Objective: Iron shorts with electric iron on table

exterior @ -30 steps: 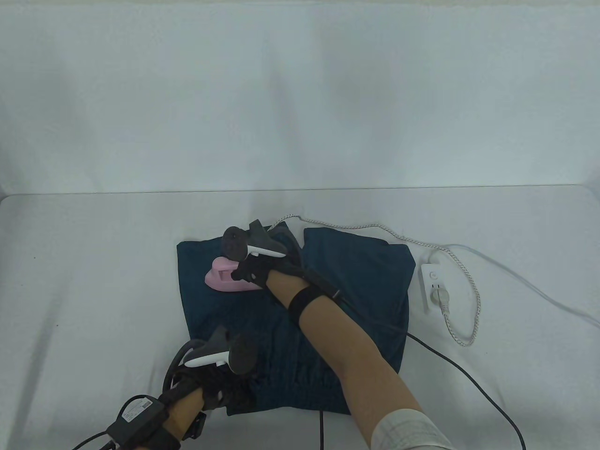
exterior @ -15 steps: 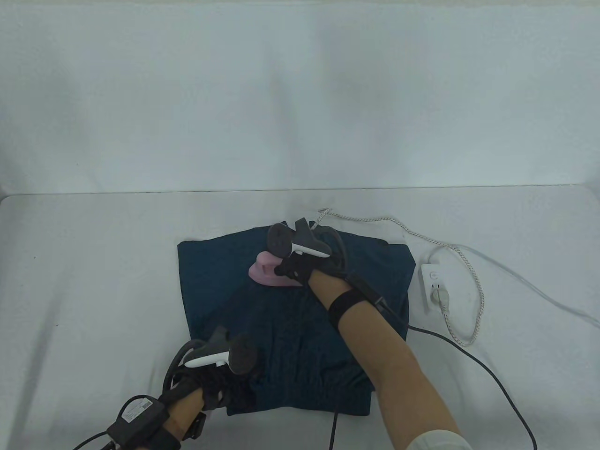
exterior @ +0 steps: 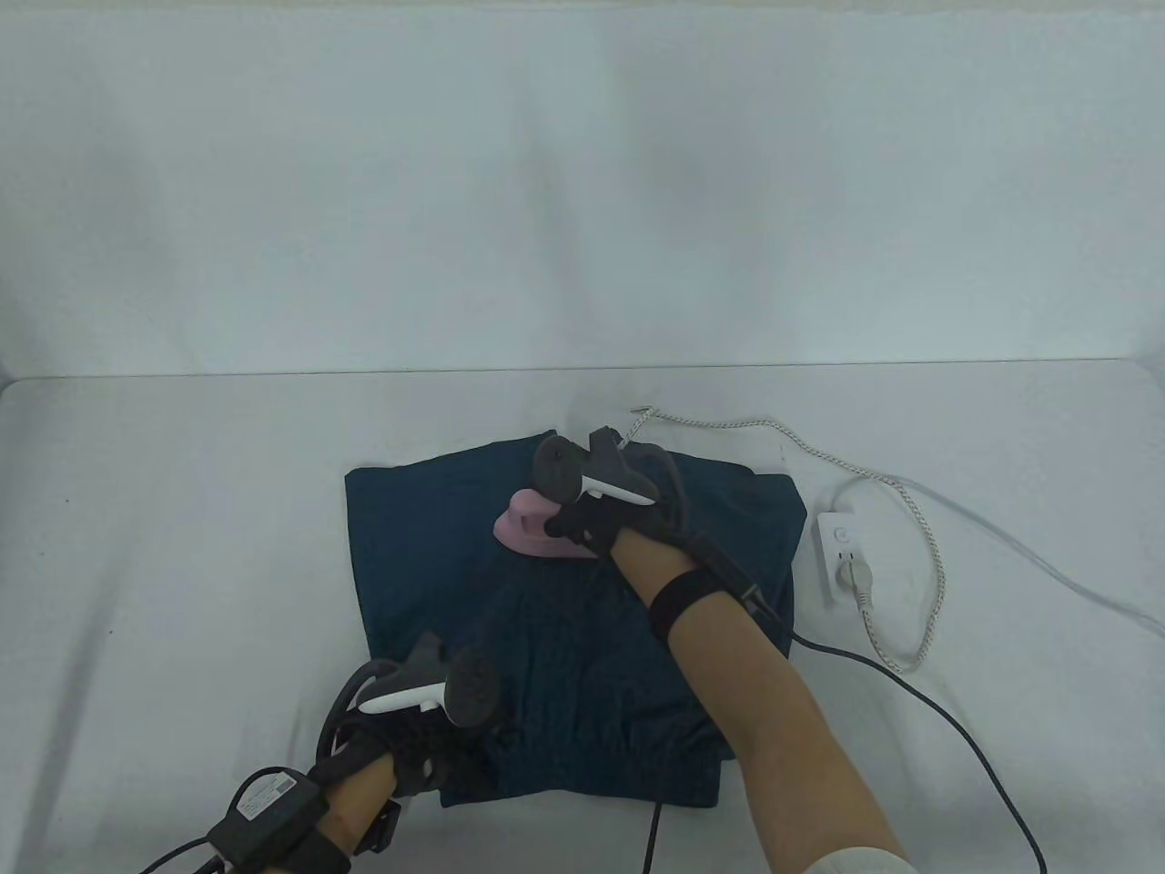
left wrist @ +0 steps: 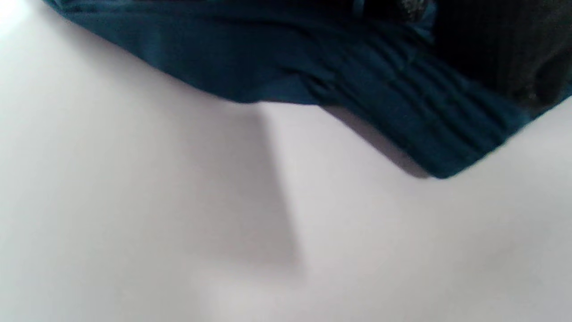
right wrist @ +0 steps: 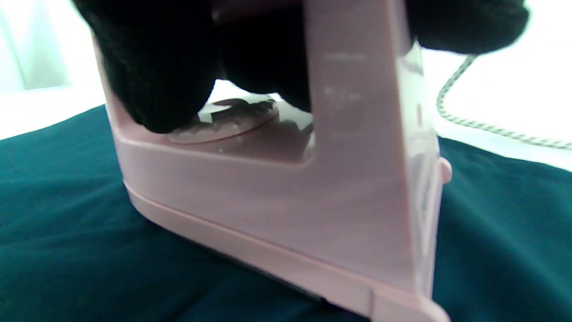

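Dark blue shorts (exterior: pixel 419 546) lie flat on the white table, waistband toward the near edge. A pink electric iron (exterior: pixel 528 535) rests sole down on the far middle of the shorts. My right hand (exterior: pixel 582 521) grips its handle; in the right wrist view the gloved fingers (right wrist: pixel 152 80) wrap the handle of the iron (right wrist: pixel 286 205) on the cloth (right wrist: pixel 67 250). My left hand (exterior: pixel 437 742) presses the near left corner of the shorts at the waistband. The left wrist view shows that corner (left wrist: pixel 402 129) over the table, with the glove dark at top right.
The iron's braided cord (exterior: pixel 819 464) runs right to a white power strip (exterior: pixel 845 555), where it is plugged in. A thin white lead (exterior: pixel 1047 574) leaves the strip rightward. A black cable (exterior: pixel 956 728) from my right wrist trails across the table's near right part.
My right hand has slid the iron rightward across the far part of the shorts, from the left leg to the middle. The cord shifted with it. My left hand has stayed put.
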`<state>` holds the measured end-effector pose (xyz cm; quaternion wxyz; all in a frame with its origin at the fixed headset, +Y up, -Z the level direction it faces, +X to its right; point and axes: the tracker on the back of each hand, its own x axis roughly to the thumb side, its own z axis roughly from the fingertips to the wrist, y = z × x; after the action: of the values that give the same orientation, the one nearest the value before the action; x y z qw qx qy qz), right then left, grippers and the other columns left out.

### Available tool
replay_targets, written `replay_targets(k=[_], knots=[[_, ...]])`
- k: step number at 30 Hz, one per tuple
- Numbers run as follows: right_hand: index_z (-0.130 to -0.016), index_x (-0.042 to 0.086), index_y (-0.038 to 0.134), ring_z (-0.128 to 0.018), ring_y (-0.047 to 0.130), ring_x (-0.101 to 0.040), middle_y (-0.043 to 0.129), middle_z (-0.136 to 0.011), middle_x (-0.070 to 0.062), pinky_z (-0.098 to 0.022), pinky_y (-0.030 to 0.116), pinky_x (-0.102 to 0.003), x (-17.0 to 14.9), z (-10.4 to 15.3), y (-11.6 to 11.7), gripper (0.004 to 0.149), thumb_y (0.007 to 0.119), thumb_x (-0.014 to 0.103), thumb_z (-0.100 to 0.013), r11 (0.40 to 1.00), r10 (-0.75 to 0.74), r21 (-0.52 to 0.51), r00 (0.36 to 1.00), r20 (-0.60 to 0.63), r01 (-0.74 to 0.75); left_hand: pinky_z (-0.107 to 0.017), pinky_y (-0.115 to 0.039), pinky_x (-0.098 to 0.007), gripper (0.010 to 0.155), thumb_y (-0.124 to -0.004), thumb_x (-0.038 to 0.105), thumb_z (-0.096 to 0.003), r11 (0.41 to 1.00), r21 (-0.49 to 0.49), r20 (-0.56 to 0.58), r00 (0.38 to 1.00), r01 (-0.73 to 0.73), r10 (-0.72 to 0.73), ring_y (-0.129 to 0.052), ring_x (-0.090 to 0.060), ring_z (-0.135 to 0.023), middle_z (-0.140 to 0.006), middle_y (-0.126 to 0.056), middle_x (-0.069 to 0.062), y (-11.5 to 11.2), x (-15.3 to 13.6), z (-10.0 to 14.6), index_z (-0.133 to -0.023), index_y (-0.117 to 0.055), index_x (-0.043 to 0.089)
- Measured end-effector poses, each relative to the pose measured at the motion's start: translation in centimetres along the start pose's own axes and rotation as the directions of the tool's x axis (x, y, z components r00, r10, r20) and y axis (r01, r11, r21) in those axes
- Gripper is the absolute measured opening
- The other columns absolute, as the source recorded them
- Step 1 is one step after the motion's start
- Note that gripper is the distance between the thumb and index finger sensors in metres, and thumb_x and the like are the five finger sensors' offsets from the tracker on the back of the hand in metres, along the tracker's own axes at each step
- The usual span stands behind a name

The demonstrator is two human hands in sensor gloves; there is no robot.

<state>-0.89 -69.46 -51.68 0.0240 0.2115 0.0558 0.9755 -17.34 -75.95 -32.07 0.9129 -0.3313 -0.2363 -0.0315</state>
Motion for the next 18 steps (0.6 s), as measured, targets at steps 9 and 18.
replay_targets(k=[9,18], knots=[[-0.097,0.039,0.070,-0.055,0.098,-0.009,0.090,-0.074,0.012,-0.031,0.086,-0.043,5.2,-1.4,0.5,0.063,0.095,0.049,-0.040,1.000,-0.012,0.004,0.996,0.093,0.012,-0.073,-0.053,-0.056,0.078,-0.085,0.063,-0.0371,1.000,0.001,0.001,1.000,-0.002,0.002,-0.063,-0.017,-0.085,-0.105,-0.044,0.011,0.0,0.0,0.0,-0.101,-0.044,0.047],[-0.097,0.038,0.070,-0.054,0.098,-0.009,0.090,-0.074,0.012,-0.030,0.086,-0.042,10.4,-2.2,0.9,0.064,0.095,0.049,-0.040,1.000,-0.017,0.019,0.983,0.182,0.014,-0.073,-0.053,-0.056,0.078,-0.084,0.063,-0.0371,1.000,0.002,0.003,1.000,0.000,0.000,-0.063,-0.017,-0.085,-0.105,-0.044,0.011,0.0,0.0,0.0,-0.102,-0.044,0.047]])
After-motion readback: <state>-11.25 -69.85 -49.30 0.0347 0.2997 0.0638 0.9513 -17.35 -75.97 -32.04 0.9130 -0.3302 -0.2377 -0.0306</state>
